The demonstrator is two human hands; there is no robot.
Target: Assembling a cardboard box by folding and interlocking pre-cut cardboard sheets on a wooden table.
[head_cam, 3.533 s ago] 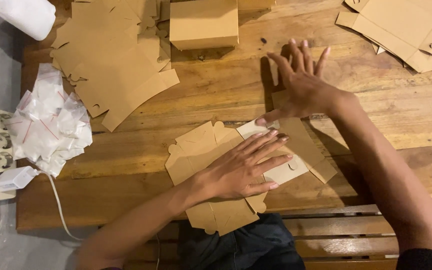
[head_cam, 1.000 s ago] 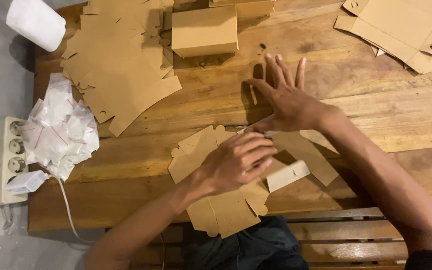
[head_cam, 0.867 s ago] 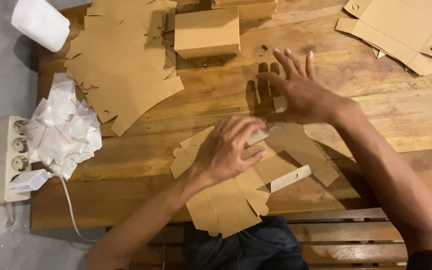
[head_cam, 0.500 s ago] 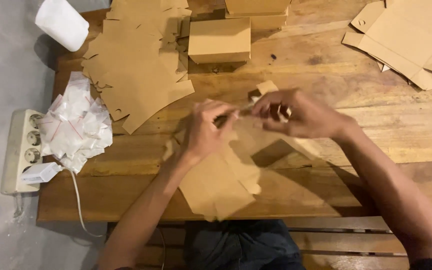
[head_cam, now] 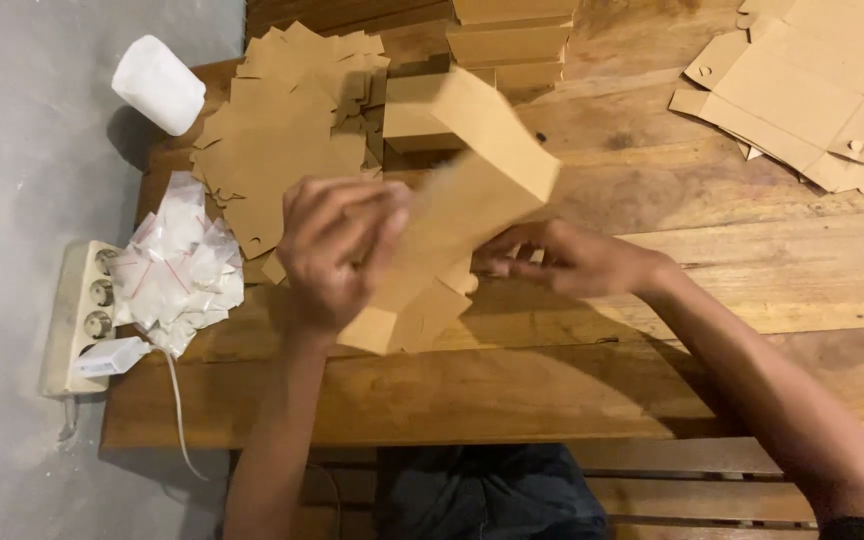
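Note:
A brown cardboard box blank [head_cam: 472, 190], partly folded into a sleeve, is lifted above the wooden table [head_cam: 512, 390] and tilted up toward the back. My left hand [head_cam: 337, 255] grips its left side with fingers curled over the card. My right hand [head_cam: 572, 262] holds it from underneath on the right, fingers tucked beneath the lower flaps. The blank's lower flaps hang near both hands.
A pile of flat brown blanks [head_cam: 287, 140] lies at the back left, more flat blanks [head_cam: 812, 90] at the back right. Folded boxes [head_cam: 507, 40] stand stacked at the back centre. Clear plastic bags [head_cam: 182, 265], a power strip [head_cam: 82, 315] and a white roll [head_cam: 159, 85] sit left.
The blank lay flat on the table under both hands. Both hands have since picked it up and raised it, and it now forms an open sleeve.

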